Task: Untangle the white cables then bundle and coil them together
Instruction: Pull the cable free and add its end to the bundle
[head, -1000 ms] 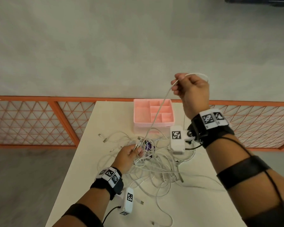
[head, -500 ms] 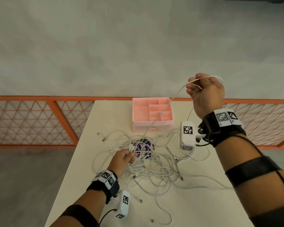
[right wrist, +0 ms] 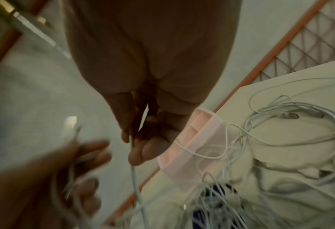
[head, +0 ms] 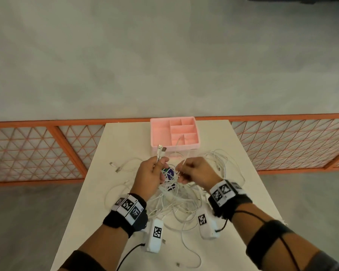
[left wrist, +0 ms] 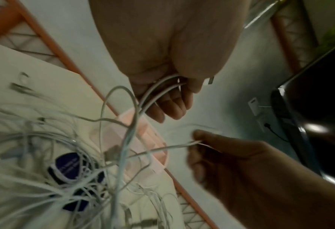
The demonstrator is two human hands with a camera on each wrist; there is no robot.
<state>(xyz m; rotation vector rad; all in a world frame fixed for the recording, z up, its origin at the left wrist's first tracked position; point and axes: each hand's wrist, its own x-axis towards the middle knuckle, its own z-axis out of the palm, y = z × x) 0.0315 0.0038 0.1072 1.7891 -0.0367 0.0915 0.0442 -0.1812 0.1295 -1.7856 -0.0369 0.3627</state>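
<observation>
While a second ago the right hand (head: 195, 171) held one cable high at two o'clock, it has come down beside the left hand (head: 149, 177) and pinches a strand. The left grips two cables, plugs (head: 161, 148) pointing to twelve (toward the pink tray (head: 192, 147)). Most cables (head: 176, 202) still lie tangled on the table (head: 121, 137) under both hands, so untangling looks early, coiling not begun
</observation>
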